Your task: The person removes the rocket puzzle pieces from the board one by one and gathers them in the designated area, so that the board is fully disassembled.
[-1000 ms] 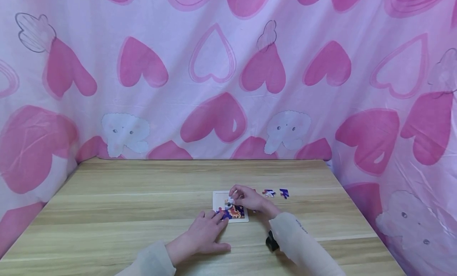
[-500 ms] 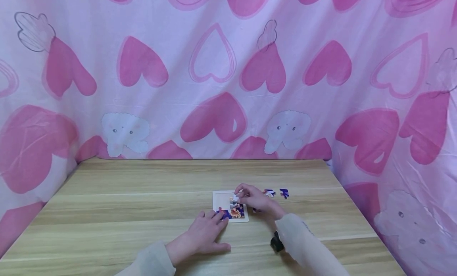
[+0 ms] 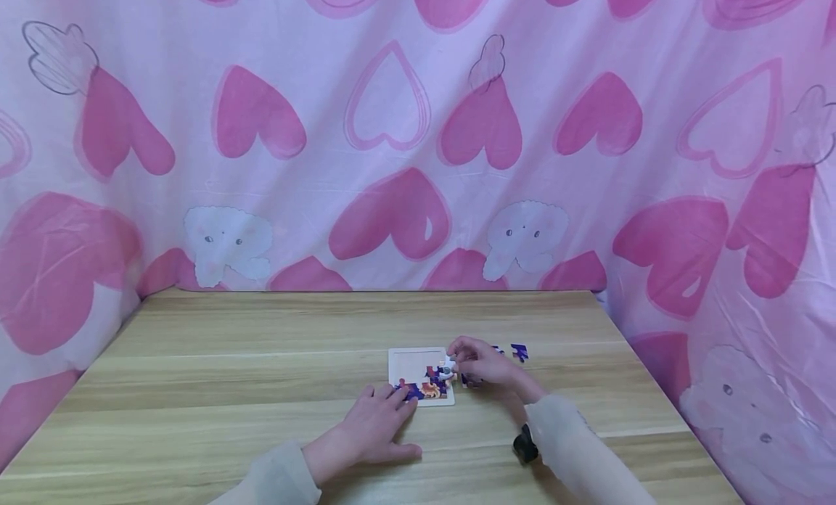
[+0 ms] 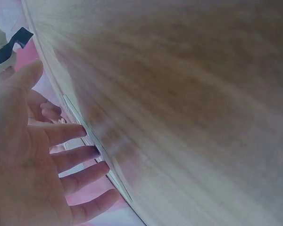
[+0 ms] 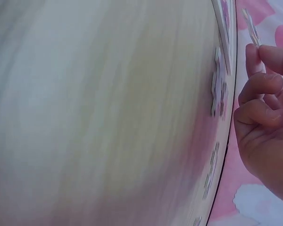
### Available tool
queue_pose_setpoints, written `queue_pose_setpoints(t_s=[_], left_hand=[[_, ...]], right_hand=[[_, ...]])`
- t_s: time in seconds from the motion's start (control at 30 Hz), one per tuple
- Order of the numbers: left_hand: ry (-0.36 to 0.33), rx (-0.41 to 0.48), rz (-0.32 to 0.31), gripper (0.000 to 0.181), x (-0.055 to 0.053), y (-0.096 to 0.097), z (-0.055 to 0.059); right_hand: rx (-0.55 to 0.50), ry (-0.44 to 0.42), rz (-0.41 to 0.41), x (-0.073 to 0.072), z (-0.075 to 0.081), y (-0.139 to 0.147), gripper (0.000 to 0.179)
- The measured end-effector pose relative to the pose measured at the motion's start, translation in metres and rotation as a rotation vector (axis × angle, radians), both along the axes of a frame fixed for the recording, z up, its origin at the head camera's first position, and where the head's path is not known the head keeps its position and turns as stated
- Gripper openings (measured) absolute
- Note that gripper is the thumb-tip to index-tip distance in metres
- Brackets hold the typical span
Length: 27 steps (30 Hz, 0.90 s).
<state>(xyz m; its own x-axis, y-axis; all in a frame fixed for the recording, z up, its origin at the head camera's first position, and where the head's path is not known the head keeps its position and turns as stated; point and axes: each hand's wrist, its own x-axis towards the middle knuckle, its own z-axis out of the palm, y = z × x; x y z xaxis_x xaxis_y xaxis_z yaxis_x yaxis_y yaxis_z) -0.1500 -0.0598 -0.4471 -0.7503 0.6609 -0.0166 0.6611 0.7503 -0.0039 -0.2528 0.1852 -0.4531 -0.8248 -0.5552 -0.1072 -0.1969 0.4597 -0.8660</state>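
A puzzle piece (image 3: 447,370) is pinched between the thumb and forefinger of my right hand (image 3: 482,361); the right wrist view shows the piece (image 5: 251,28) raised off the table. Below it lies a pale square puzzle tray (image 3: 406,361), its near side covered by dark purple and orange pieces (image 3: 427,392). My left hand (image 3: 375,427) rests with spread fingers on the tray's near left corner. Those straight fingers (image 4: 80,157) appear along the tray edge in the left wrist view.
Loose puzzle pieces lie right of the tray, among them a purple one (image 3: 519,352) and a dark one (image 3: 470,381) partly under my right hand. A black device (image 3: 525,445) sits at my right wrist. A pink heart-patterned curtain (image 3: 392,215) hangs behind the wooden table (image 3: 261,345).
My right hand has moved right with the pinched piece, from the tray's middle to its right edge, and the piece has been turned. The left hand stays in place.
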Motion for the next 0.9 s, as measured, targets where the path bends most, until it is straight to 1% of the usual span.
queue_pose_setpoints(t_s=[0.13,0.2,0.37,0.43,0.53,0.7,0.9], left_hand=[[-0.001,-0.003,0.001,0.079,0.001,0.0,0.0],[0.001,-0.005,0.002,0.079,0.001,0.0,0.0],[0.005,-0.006,0.003,0.079,0.0,0.0,-0.002],[0.007,-0.003,0.001,0.079,0.0,0.001,-0.002],[0.011,0.0,-0.002,0.079,0.0,0.001,-0.003],[0.009,-0.003,-0.002,0.079,0.0,0.001,-0.002],[0.0,-0.014,0.005,0.079,-0.001,0.001,-0.003]], right_hand=[[-0.016,-0.024,-0.004,0.001,0.001,0.01,0.02],[-0.036,-0.042,-0.001,0.004,0.006,0.014,0.02],[-0.051,-0.059,-0.001,0.008,0.009,0.026,0.02],[-0.044,-0.053,-0.007,0.007,0.005,0.032,0.02],[-0.037,-0.049,-0.006,0.006,0.004,0.041,0.02],[-0.034,-0.076,-0.017,0.005,0.003,0.056,0.021],[-0.063,-0.092,0.014,0.004,0.002,0.07,0.024]])
